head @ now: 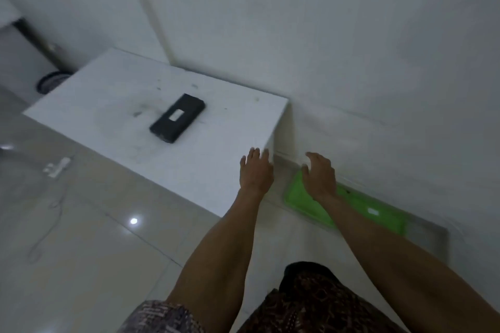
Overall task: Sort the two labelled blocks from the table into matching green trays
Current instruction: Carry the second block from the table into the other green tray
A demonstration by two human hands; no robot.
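Note:
A black block point(177, 118) with a small white label on top lies flat near the middle of the white table point(113, 94). One green tray point(305, 201) with a white label sits on the floor to the right of the table, against the wall; my right forearm covers part of it. My left hand point(255, 170) hovers over the table's near right corner, fingers spread, holding nothing. My right hand point(319, 174) hangs over the tray's far end, fingers apart and empty. Only one block and one tray show.
White walls close in behind and to the right. A white power strip point(57, 167) with a trailing cord lies on the glossy tiled floor at left. A dark round object point(50, 81) sits on the floor behind the table's left end.

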